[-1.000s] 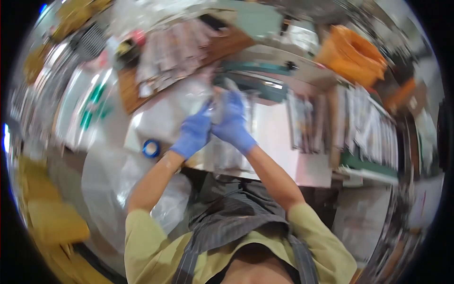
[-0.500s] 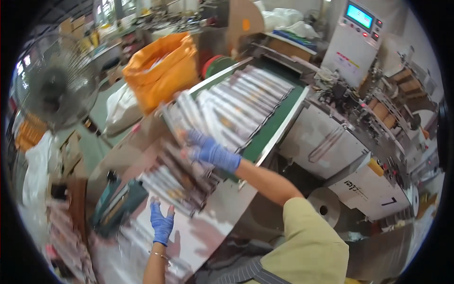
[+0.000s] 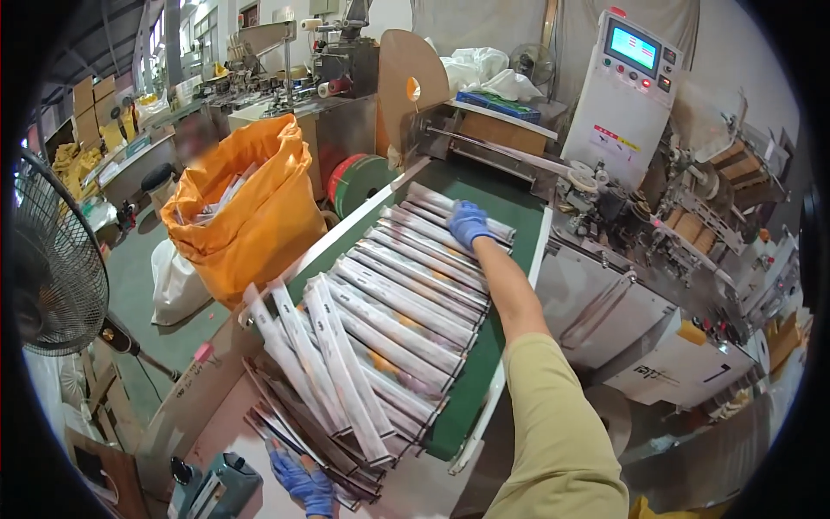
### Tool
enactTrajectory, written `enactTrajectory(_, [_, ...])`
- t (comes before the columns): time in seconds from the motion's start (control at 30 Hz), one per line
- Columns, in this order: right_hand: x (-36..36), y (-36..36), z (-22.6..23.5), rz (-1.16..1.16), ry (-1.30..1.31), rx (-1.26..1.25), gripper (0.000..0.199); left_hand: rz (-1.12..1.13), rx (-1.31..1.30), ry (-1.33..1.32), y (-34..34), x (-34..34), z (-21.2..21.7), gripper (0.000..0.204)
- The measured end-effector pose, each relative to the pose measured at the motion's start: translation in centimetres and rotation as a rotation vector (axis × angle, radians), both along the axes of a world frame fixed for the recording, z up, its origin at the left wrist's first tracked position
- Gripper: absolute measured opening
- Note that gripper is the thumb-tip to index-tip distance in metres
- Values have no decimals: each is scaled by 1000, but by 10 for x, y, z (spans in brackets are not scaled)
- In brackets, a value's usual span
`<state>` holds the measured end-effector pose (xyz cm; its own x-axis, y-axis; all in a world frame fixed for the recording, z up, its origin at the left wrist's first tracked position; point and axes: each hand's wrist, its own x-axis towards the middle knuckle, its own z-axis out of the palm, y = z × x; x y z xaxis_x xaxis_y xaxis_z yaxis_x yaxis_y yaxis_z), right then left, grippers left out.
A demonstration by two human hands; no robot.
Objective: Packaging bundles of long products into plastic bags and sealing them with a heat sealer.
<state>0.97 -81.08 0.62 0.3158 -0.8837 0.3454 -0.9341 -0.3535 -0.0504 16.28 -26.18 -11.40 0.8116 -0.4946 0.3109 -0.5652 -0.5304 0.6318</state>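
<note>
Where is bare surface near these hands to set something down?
The green conveyor belt shows bare strips between the long flat whitish packets and the white rail, and beyond the blue-gloved right hand. The pale pink tabletop has a patch between the boxy teal device and packets, near the blue-gloved left hand. Crowded: mid-belt and near end, where packets overlap.

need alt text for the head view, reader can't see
A blue-gloved right hand is on the far end of a row of slim plastic packets on a green conveyor belt; the gloved left hand is at a nearer pile. An orange sack stands at left.
</note>
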Motion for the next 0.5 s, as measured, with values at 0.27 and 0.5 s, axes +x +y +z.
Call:
enactTrajectory(0.27, [91,235,29,525,-191,254,45,114,-626,570,8,25,-18,51])
enactTrajectory(0.5, [140,431,6,697,-11,444,73,297,-924,1251,-17,82,-20,38])
